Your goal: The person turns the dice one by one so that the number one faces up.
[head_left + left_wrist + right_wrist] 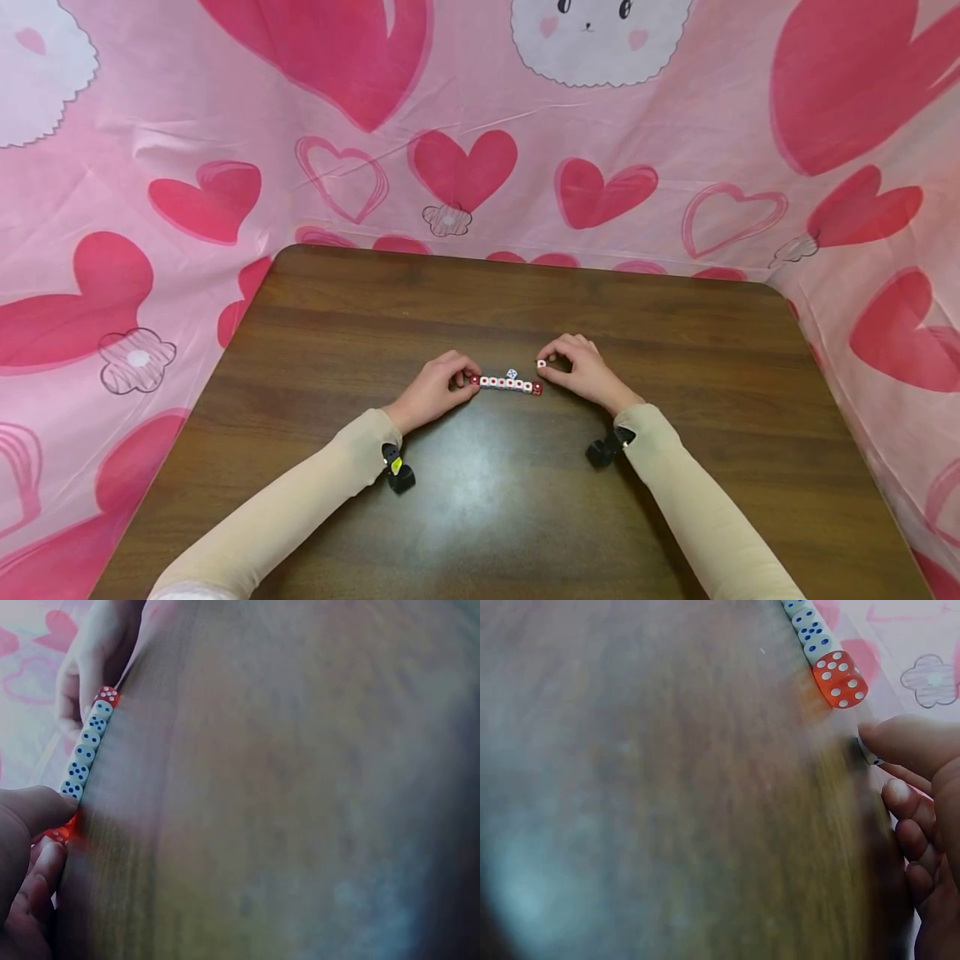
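Observation:
A straight row of small dice [502, 383] lies on the brown table, several white ones with a red die at each end. The left hand [438, 383] pinches the red die [475, 380] at the row's left end between thumb and finger. Past the right end, marked by another red die [841, 680], the right hand [582, 371] holds a single white die [542, 364] between thumb and forefinger. In the right wrist view the thumb mostly hides that held die [869, 753]. One loose white die [512, 373] sits just behind the row's middle.
The wooden table [480, 500] has rounded far corners. Pink cloth [480, 100] printed with hearts hangs behind it and along both sides. Black wrist cameras [397, 471] are strapped at the cuffs of the beige sleeves.

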Tool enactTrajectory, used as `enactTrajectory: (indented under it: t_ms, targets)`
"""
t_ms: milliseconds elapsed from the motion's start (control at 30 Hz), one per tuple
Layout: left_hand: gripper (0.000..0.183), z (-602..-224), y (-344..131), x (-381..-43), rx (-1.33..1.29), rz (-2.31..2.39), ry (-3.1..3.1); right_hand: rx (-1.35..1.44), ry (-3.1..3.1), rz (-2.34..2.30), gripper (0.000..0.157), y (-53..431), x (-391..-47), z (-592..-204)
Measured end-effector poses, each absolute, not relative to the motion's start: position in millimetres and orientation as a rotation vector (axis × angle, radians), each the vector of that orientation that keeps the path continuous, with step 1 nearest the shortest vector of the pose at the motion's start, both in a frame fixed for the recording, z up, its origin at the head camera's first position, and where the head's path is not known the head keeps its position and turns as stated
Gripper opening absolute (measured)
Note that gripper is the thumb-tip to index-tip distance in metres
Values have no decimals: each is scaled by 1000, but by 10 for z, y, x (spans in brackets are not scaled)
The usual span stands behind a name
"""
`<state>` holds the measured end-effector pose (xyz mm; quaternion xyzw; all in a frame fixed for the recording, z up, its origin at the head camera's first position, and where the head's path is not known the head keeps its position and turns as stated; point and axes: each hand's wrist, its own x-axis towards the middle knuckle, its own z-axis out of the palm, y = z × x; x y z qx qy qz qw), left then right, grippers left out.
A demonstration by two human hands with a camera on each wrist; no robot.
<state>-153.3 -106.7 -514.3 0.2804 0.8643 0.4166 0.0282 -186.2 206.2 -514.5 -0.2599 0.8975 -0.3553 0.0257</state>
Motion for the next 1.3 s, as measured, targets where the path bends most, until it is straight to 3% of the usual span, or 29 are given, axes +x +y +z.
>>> enactTrajectory:
  t_ms: [500,1133,1300]
  targets:
    - [14,-5143,-1083,-1535,876,1297,2666,-899,2793,-1078,16,2162,-1549,-5177]
    - [14,-5131,-1049,-1521,905,1263,2674,-791,2842,-1102,17,2074,-1464,-5189]
    - [23,-5093,-1063,-1530,905,1242,2649,-778,2838,-1097,18,2082,-1459,-5197]
